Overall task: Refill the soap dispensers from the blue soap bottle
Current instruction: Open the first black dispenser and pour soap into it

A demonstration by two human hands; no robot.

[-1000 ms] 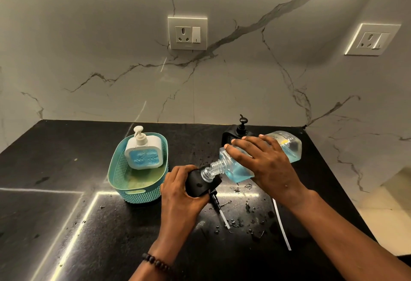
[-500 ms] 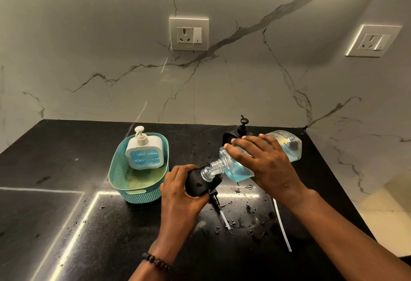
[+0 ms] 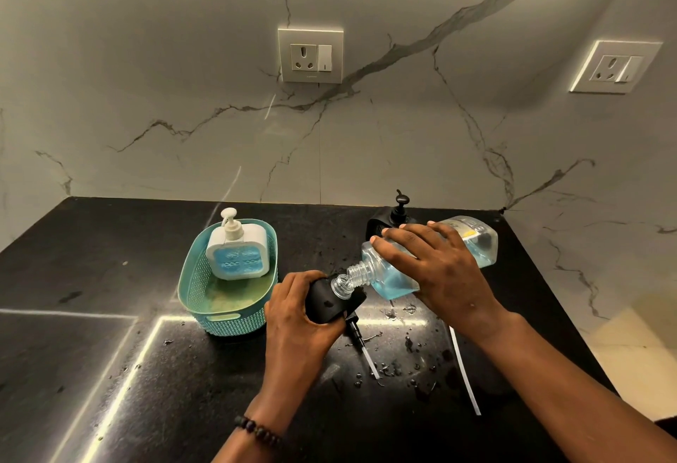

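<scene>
Left: teal basket [image 3: 205,301] blocks. Behind: black dispenser [image 3: 377,224]. Front right: loose pump tubes [image 3: 465,374]; near-left counter [image 3: 91,371] free.

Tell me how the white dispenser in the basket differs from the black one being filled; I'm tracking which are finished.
The white dispenser stands in the teal basket with its pump on, untouched; the black dispenser is gripped by the left hand, tilted, with no pump on its mouth. The white one shows blue through its front; the black one is opaque, and the right hand tips the blue soap bottle to its mouth. Both are squarish.
</scene>
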